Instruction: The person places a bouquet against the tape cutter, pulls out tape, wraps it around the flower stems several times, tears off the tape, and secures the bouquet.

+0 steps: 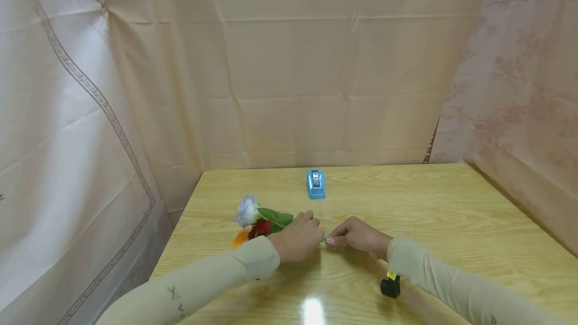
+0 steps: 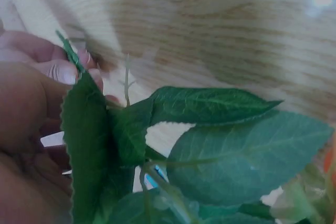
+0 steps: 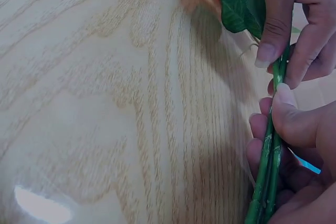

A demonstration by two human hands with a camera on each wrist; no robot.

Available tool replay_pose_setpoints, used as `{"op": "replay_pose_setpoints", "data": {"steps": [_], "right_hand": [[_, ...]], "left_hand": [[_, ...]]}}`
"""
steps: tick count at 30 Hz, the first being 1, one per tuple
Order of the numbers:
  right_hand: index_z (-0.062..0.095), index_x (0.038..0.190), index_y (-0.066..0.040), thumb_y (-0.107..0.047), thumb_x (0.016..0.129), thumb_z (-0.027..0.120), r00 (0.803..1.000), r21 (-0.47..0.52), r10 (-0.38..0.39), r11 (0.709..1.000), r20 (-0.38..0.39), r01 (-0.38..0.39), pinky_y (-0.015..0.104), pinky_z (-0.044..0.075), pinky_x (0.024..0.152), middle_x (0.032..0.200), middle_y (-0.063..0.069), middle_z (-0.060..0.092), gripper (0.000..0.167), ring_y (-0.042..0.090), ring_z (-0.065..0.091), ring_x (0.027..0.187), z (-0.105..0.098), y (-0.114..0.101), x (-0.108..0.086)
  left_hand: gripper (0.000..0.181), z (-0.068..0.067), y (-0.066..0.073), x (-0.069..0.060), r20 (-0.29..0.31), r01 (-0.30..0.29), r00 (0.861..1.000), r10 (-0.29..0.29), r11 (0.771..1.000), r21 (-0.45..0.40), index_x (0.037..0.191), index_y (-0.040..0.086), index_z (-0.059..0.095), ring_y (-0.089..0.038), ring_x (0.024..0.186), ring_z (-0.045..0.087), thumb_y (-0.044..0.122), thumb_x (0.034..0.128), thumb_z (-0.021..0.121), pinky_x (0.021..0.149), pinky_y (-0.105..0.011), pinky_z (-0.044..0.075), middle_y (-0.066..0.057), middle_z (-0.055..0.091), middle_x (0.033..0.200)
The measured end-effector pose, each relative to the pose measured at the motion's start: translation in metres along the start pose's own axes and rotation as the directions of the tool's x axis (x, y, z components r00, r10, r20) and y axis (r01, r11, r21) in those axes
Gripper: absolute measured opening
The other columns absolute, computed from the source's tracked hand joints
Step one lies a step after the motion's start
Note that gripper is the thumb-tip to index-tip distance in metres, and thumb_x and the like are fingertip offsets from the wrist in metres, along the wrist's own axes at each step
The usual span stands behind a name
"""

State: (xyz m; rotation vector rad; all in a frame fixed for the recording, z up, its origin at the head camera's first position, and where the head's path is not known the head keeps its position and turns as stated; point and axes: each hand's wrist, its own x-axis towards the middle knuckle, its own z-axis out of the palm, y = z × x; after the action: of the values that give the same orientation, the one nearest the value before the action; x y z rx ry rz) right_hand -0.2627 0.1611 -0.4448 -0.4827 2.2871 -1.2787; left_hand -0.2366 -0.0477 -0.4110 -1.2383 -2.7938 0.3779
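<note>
A small bunch of flowers lies across my hands, its heads pointing left in the head view: a pale white rose (image 1: 246, 211), a red flower (image 1: 260, 228) and an orange flower (image 1: 241, 238). My left hand (image 1: 300, 238) grips the green stems (image 3: 265, 169) just below the leaves (image 2: 226, 156). Close beside it, my right hand (image 1: 361, 237) pinches the same stems, thumb on top and fingers curled underneath. The stems run side by side past the right palm. A glossy patch shows on them between the hands; I cannot tell what it is.
A blue tape dispenser (image 1: 316, 184) stands near the back edge of the wooden table (image 1: 406, 199), beyond the hands. Beige cloth (image 1: 289, 64) hangs behind the table and along both sides. A small black camera (image 1: 390, 286) hangs below the right wrist.
</note>
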Motion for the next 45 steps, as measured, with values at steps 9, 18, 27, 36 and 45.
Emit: {"op": "replay_pose_setpoints", "data": {"steps": [9, 18, 27, 36, 45], "right_hand": [[0.079, 0.097, -0.005, -0.018, 0.095, 0.074, 0.999, -0.008, 0.016, 1.000, -0.047, -0.016, 0.048, 0.050, 0.093, 0.098, 0.001, 0.073, 0.014, 0.019, 0.063, 0.092, 0.001, 0.000, -0.001], [0.080, 0.103, -0.005, -0.019, 0.097, 0.072, 1.000, -0.017, -0.022, 1.000, -0.011, 0.022, 0.055, 0.048, 0.099, 0.107, 0.004, 0.075, 0.017, 0.020, 0.066, 0.103, 0.002, -0.001, -0.001], [0.081, 0.100, -0.009, -0.021, 0.098, 0.071, 1.000, -0.087, -0.005, 0.996, 0.011, 0.006, 0.057, 0.044, 0.103, 0.101, 0.001, 0.077, 0.016, 0.018, 0.066, 0.100, -0.004, -0.006, -0.001], [0.081, 0.097, -0.006, -0.020, 0.095, 0.074, 0.995, -0.023, 0.019, 1.000, -0.101, -0.022, 0.058, 0.045, 0.102, 0.094, 0.003, 0.077, 0.016, 0.017, 0.069, 0.088, 0.009, 0.001, -0.003], [0.081, 0.099, -0.005, -0.014, 0.096, 0.072, 0.993, -0.001, -0.031, 1.000, -0.117, 0.031, 0.045, 0.054, 0.092, 0.099, 0.005, 0.077, 0.014, 0.018, 0.069, 0.090, 0.010, 0.003, -0.003]], "left_hand": [[0.018, 0.003, -0.007, 0.009, 0.033, 0.007, 0.999, -0.004, 0.995, -0.095, 0.082, 0.017, 0.073, -0.013, 0.074, 0.045, 0.027, 0.0976, 0.071, 0.077, -0.032, 0.044, 0.006, 0.067, 0.076], [0.021, 0.012, -0.004, 0.007, -0.002, -0.002, 1.000, 0.002, 0.999, 0.041, 0.073, 0.022, 0.069, -0.012, 0.076, 0.046, 0.026, 0.0927, 0.075, 0.078, -0.031, 0.042, 0.011, 0.061, 0.067], [0.026, 0.011, -0.002, 0.004, -0.069, 0.035, 0.997, -0.025, 0.989, 0.145, 0.066, 0.025, 0.065, -0.011, 0.073, 0.044, 0.027, 0.0906, 0.075, 0.067, -0.027, 0.031, 0.012, 0.056, 0.062], [0.026, 0.014, -0.002, 0.007, -0.052, 0.023, 0.999, -0.018, 0.995, 0.102, 0.068, 0.024, 0.066, -0.012, 0.076, 0.048, 0.027, 0.0924, 0.073, 0.072, -0.029, 0.040, 0.010, 0.060, 0.064], [0.028, 0.011, -0.008, 0.014, 0.075, 0.067, 0.996, -0.050, 0.968, -0.243, 0.076, 0.018, 0.070, -0.014, 0.077, 0.050, 0.029, 0.1012, 0.066, 0.078, -0.035, 0.044, 0.008, 0.059, 0.067]]}}
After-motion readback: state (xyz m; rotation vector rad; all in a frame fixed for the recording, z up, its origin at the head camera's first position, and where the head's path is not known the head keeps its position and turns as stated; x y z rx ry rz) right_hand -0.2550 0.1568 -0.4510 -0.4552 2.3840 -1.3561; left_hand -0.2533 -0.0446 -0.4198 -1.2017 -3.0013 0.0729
